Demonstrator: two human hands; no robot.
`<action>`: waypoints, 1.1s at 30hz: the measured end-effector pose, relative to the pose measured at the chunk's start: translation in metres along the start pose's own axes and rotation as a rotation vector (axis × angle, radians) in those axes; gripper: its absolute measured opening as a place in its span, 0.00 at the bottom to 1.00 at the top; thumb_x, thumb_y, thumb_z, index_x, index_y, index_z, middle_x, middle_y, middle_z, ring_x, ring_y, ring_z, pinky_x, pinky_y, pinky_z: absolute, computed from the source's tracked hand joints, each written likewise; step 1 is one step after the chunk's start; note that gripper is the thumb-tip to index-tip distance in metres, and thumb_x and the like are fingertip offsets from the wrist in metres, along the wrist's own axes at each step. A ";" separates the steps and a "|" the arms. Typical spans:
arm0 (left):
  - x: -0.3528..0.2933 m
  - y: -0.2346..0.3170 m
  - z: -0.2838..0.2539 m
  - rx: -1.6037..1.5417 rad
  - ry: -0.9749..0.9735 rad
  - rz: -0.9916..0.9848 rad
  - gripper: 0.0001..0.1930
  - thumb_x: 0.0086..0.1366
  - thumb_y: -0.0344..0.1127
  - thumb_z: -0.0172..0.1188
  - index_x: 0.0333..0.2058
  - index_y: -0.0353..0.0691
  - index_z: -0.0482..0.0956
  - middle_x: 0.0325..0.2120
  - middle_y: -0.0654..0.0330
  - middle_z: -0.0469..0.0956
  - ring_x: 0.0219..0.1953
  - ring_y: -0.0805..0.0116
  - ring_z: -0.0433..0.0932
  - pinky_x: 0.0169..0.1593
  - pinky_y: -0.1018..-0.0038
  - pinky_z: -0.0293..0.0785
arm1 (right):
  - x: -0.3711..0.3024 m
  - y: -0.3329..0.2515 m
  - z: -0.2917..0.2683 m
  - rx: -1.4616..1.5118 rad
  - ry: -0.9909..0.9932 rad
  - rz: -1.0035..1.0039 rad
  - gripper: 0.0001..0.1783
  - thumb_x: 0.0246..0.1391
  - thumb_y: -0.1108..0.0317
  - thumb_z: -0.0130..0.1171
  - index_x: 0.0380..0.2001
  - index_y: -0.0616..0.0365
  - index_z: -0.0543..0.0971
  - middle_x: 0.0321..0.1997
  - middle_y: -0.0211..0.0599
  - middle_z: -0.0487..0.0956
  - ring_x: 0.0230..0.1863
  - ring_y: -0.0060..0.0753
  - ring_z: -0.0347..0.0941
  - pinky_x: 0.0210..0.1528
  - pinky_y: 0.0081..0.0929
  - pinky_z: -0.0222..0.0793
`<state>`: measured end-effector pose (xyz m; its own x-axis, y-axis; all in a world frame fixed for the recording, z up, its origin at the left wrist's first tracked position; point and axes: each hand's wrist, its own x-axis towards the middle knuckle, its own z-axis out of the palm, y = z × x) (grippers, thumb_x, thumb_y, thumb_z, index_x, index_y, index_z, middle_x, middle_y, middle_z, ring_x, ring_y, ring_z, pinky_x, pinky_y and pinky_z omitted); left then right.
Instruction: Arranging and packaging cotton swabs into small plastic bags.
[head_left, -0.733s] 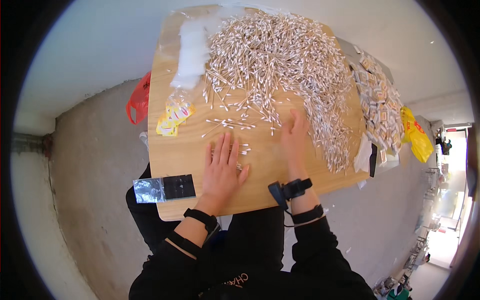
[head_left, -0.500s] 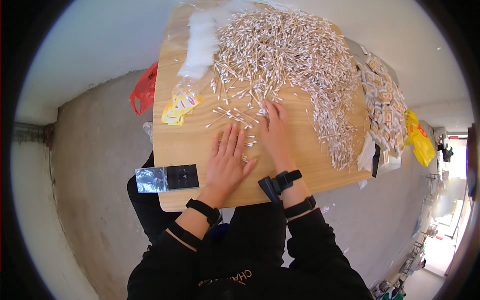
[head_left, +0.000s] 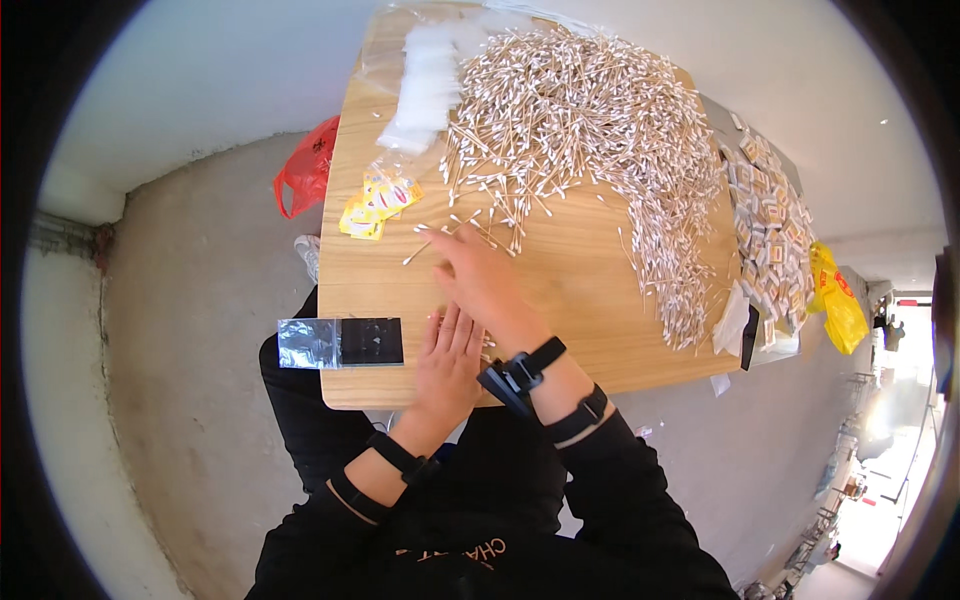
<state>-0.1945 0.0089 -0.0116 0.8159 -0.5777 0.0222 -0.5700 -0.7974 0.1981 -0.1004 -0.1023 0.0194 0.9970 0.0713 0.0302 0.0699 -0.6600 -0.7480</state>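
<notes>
Cotton swabs with white tips lie in a large heap (head_left: 590, 110) over the far part of the wooden table (head_left: 590, 290). A few loose swabs (head_left: 489, 234) lie on the near side of the heap. My right hand (head_left: 485, 285) reaches left across them, index finger stretched out and thumb apart; the other fingers show poorly. One swab (head_left: 411, 253) sticks out left of its fingertips. Closer to the table's front edge, my left hand (head_left: 452, 360) lies flat with straight fingers, slightly blurred. A few swab tips (head_left: 488, 345) show beside it, partly covered by my right wrist.
Yellow printed packets (head_left: 378, 208) and a stack of clear plastic bags (head_left: 425, 85) lie at the left. A black flat piece in a clear bag (head_left: 371, 342) overhangs the near left edge. Many small packs (head_left: 770, 215) and a yellow bag (head_left: 838, 300) are beyond the right edge.
My right hand has moved left from the heap's near edge, over the loose swabs. My left hand has drawn back toward me. The whole view has shifted slightly.
</notes>
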 end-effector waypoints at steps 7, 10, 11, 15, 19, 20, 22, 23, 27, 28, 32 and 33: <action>0.004 0.006 -0.006 -0.074 -0.003 -0.044 0.44 0.55 0.57 0.58 0.63 0.33 0.57 0.65 0.49 0.53 0.70 0.56 0.46 0.69 0.55 0.41 | -0.008 0.029 0.001 -0.210 0.040 -0.094 0.08 0.50 0.67 0.61 0.36 0.49 0.81 0.35 0.36 0.72 0.36 0.39 0.74 0.36 0.33 0.71; 0.004 0.003 -0.003 -0.175 0.063 0.004 0.47 0.54 0.57 0.60 0.63 0.30 0.54 0.65 0.46 0.52 0.70 0.53 0.45 0.69 0.52 0.40 | -0.029 0.033 -0.015 -0.110 0.158 -0.123 0.07 0.48 0.69 0.62 0.34 0.50 0.81 0.35 0.36 0.73 0.36 0.40 0.73 0.37 0.34 0.70; 0.003 0.003 -0.004 -0.180 0.060 0.007 0.47 0.54 0.57 0.60 0.63 0.30 0.54 0.65 0.46 0.52 0.70 0.53 0.45 0.69 0.52 0.40 | -0.036 0.034 -0.021 -0.077 0.228 -0.143 0.08 0.47 0.71 0.62 0.33 0.51 0.80 0.35 0.36 0.73 0.36 0.42 0.72 0.37 0.35 0.69; 0.008 0.006 -0.009 -0.185 0.061 -0.056 0.50 0.51 0.59 0.61 0.63 0.30 0.53 0.67 0.47 0.48 0.70 0.55 0.45 0.68 0.52 0.41 | -0.061 0.065 -0.033 0.015 0.331 -0.092 0.12 0.46 0.72 0.63 0.37 0.53 0.79 0.37 0.38 0.72 0.41 0.41 0.71 0.44 0.35 0.68; 0.019 0.005 -0.012 -0.152 0.031 -0.082 0.53 0.47 0.62 0.63 0.63 0.30 0.53 0.67 0.48 0.48 0.70 0.56 0.45 0.68 0.52 0.41 | -0.079 0.076 -0.043 -0.089 0.516 0.210 0.21 0.46 0.68 0.65 0.46 0.55 0.76 0.42 0.39 0.70 0.47 0.39 0.68 0.51 0.32 0.65; 0.022 0.005 -0.010 -0.153 0.028 -0.081 0.53 0.47 0.62 0.63 0.63 0.30 0.53 0.67 0.48 0.48 0.70 0.56 0.45 0.68 0.52 0.41 | -0.079 0.077 -0.044 -0.183 0.548 0.178 0.24 0.45 0.67 0.66 0.49 0.54 0.75 0.43 0.40 0.70 0.47 0.39 0.67 0.51 0.32 0.64; 0.029 0.004 -0.006 -0.155 0.088 -0.081 0.54 0.46 0.61 0.64 0.63 0.30 0.54 0.67 0.48 0.48 0.70 0.57 0.46 0.68 0.52 0.42 | -0.075 0.075 -0.044 -0.204 0.515 0.130 0.23 0.45 0.69 0.65 0.48 0.54 0.76 0.42 0.40 0.70 0.47 0.40 0.67 0.50 0.33 0.65; 0.029 0.004 -0.005 -0.154 0.086 -0.079 0.54 0.46 0.61 0.64 0.63 0.30 0.54 0.67 0.48 0.48 0.70 0.57 0.46 0.68 0.52 0.42 | -0.071 0.074 -0.044 -0.224 0.483 0.080 0.21 0.45 0.70 0.64 0.46 0.54 0.78 0.41 0.40 0.71 0.47 0.41 0.67 0.49 0.35 0.65; 0.025 0.002 -0.011 -0.126 0.024 -0.048 0.52 0.47 0.61 0.64 0.63 0.32 0.55 0.67 0.52 0.50 0.70 0.59 0.46 0.68 0.54 0.41 | -0.061 0.085 -0.044 -0.159 0.371 -0.018 0.15 0.46 0.71 0.64 0.41 0.55 0.80 0.39 0.39 0.71 0.43 0.38 0.69 0.44 0.32 0.67; 0.020 0.001 -0.013 -0.093 -0.019 -0.022 0.51 0.48 0.61 0.63 0.63 0.34 0.56 0.67 0.53 0.50 0.70 0.61 0.46 0.69 0.55 0.41 | -0.059 0.087 -0.043 -0.003 0.373 0.078 0.12 0.47 0.72 0.64 0.38 0.56 0.81 0.38 0.38 0.72 0.40 0.37 0.70 0.42 0.30 0.68; 0.002 -0.008 -0.019 -0.124 -0.025 0.025 0.49 0.49 0.60 0.63 0.63 0.36 0.57 0.67 0.55 0.52 0.70 0.61 0.47 0.69 0.55 0.41 | -0.055 0.085 -0.043 0.109 0.415 0.204 0.07 0.48 0.74 0.63 0.33 0.57 0.81 0.34 0.37 0.72 0.35 0.34 0.72 0.35 0.27 0.69; -0.001 -0.010 -0.022 -0.132 -0.030 0.040 0.49 0.49 0.59 0.63 0.63 0.35 0.56 0.67 0.54 0.51 0.70 0.61 0.47 0.69 0.54 0.40 | -0.054 0.085 -0.039 0.111 0.410 0.205 0.07 0.48 0.74 0.63 0.33 0.57 0.81 0.34 0.37 0.72 0.35 0.34 0.72 0.35 0.27 0.69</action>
<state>-0.1880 0.0213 0.0082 0.7882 -0.6154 0.0038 -0.5830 -0.7447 0.3249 -0.1471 -0.1915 -0.0194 0.9222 -0.3685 0.1172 -0.1116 -0.5438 -0.8318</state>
